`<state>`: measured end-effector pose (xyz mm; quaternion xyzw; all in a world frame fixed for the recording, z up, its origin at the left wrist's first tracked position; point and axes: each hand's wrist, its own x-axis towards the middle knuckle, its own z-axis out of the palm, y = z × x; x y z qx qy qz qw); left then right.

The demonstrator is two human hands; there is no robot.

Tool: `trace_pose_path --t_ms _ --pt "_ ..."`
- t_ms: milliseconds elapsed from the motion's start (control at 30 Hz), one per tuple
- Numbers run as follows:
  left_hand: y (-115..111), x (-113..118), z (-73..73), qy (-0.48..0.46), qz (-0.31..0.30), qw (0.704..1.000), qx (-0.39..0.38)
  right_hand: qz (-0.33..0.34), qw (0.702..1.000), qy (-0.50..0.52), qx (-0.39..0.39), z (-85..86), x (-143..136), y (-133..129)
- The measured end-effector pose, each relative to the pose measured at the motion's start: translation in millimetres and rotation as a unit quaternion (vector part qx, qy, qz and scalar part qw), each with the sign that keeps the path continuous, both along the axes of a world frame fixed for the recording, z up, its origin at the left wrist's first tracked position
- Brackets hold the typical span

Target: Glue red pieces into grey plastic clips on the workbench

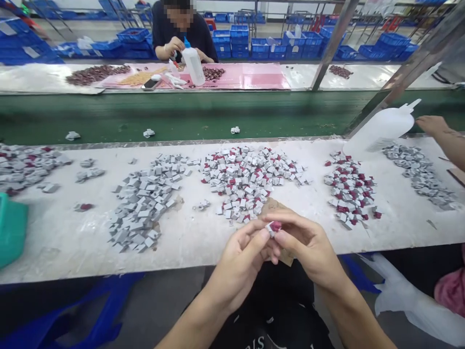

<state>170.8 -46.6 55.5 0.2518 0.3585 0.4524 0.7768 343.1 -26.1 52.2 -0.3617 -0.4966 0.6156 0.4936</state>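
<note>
Between the fingertips of both hands is a small grey-and-dark-red plastic piece (273, 228), held over the near edge of the worktable. My left hand (247, 247) pinches its left side with thumb and fingers. From the other side, my right hand (305, 240) grips the same piece, its thumb close to the red part. Just beyond my hands lies a heap of grey and red pieces (247, 179). A heap of plain grey pieces (145, 198) sits to the left, and another mixed grey-red heap (350, 191) is to the right.
A green conveyor belt (181, 114) runs behind the table, carrying a few grey pieces. At the left edge stands a teal bin (12, 230). A white squeeze bottle (381, 126) and another person's hand (432, 125) are at right. Across the belt, a person (183, 34) works beside another bottle (194, 65).
</note>
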Motion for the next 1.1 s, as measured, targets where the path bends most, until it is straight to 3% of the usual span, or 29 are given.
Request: trace_pose_path --t_ms 67,167,233,300,367,433,533,667,833,933,1033,1100 --pt "-8 -1 -0.5 0.018 -0.022 1.000 0.005 -0.003 1.000 -0.005 -0.009 0.8 0 -7" --pt "-12 -18 -8.2 0.223 -0.020 0.971 0.085 -0.071 0.994 -0.077 -0.015 -1.7 17 -16" --pt "-11 -43 -16.3 0.431 0.041 0.890 0.144 -0.147 0.979 -0.142 -0.008 -7.6 37 -17" --pt "-9 -77 -24.5 0.611 0.114 0.767 0.159 -0.228 0.951 -0.207 -0.007 -17.9 61 -15" --pt "-9 -112 -31.4 0.719 0.160 0.664 0.129 -0.282 0.922 -0.264 -0.025 -32.0 84 -14" --pt "-12 -140 -37.2 0.769 0.191 0.605 0.084 -0.300 0.902 -0.306 -0.058 -47.7 103 -16" --pt "-21 -163 -45.1 0.804 0.210 0.554 0.040 -0.300 0.888 -0.335 -0.101 -67.8 116 -25" --pt "-28 -166 -54.2 0.822 0.203 0.531 0.041 -0.294 0.883 -0.349 -0.112 -80.0 115 -34" --pt "-24 -158 -57.6 0.815 0.186 0.542 0.084 -0.298 0.890 -0.334 -0.090 -72.0 100 -35" --pt "-21 -147 -58.5 0.787 0.158 0.582 0.134 -0.305 0.902 -0.302 -0.052 -58.1 85 -37" --pt "-20 -130 -61.5 0.736 0.103 0.638 0.201 -0.252 0.928 -0.274 -0.003 -46.1 69 -39" --pt "-19 -120 -65.5 0.708 0.076 0.659 0.242 -0.216 0.939 -0.266 0.018 -41.8 62 -39"
